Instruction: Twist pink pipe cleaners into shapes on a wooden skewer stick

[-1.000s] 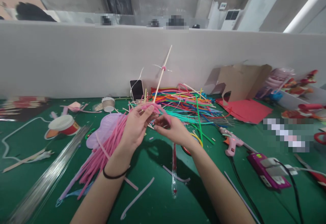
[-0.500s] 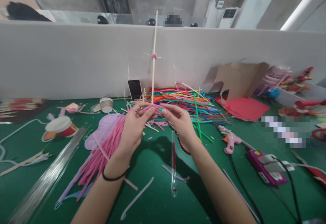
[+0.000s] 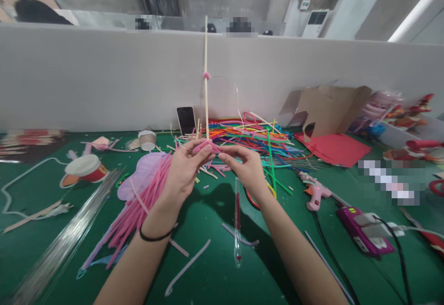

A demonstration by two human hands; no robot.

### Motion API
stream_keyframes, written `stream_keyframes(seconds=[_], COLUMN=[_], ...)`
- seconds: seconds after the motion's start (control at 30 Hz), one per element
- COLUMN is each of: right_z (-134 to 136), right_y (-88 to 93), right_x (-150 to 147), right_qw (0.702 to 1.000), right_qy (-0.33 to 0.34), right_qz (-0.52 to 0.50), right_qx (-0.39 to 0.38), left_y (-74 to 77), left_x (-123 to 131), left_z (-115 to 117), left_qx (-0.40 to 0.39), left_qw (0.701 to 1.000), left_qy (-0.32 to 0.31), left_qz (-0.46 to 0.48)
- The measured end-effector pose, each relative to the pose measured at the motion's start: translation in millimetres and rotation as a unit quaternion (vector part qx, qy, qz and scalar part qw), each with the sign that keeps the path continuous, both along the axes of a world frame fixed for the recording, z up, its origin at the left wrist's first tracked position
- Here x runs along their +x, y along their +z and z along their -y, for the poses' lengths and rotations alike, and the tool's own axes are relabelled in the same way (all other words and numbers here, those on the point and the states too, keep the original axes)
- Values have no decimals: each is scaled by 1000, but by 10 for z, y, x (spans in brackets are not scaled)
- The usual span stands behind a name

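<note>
Between my hands is a pink pipe-cleaner piece (image 3: 204, 146), its lower parts partly covered by my fingers. A thin wooden stick (image 3: 207, 106) rises upright from it, with a pink fuzzy ball (image 3: 206, 76) about halfway up and fine wires near it. My left hand (image 3: 183, 166) is closed, thumb and fingers pinching the pink piece. My right hand (image 3: 244, 164) pinches at its right end; the fingertips hide the exact spot. Below my left hand lies a bundle of pink pipe cleaners (image 3: 152, 203), beside a sheer purple wing-like shape (image 3: 138, 175).
Behind my hands are a heap of coloured pipe cleaners (image 3: 256, 134) and a phone (image 3: 186, 120) against the partition (image 3: 104, 78). On the right lie a pink glue gun (image 3: 315, 192) and a purple power strip (image 3: 367, 235). Thin wires (image 3: 72, 231) and a paper cup (image 3: 86, 168) are at left.
The wooden stick has swung from a slight rightward lean to nearly upright. The pink piece has turned a little in my fingers, and the view has shifted slightly.
</note>
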State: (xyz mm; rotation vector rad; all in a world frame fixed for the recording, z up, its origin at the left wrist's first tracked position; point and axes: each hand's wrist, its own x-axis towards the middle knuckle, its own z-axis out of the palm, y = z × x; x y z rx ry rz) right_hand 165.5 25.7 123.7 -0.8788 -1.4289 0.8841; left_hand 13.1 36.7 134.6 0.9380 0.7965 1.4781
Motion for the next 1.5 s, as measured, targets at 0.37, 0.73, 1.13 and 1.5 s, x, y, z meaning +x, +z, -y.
stream_keyframes(seconds=[0.37,0.73,1.13,1.5], right_z=[-16,-95,-162,-113], right_y=[-22,-140,-131,-136], right_x=[-28,-21,145,54], right_qw=[999,977,968,997], right_qy=[-29,25,69,-47], right_qz=[-4,-104,-192,-58], right_qx=[-13,-183,-147,-28], left_y=[29,-140,53,106], left_x=[39,103,-136,-358], left_z=[54,128,88,-40], left_qx=[45,222,278,14], left_qw=[997,883,876,968], left_qy=[30,190,-65,-134], left_qz=[-57,-368,-390,-212])
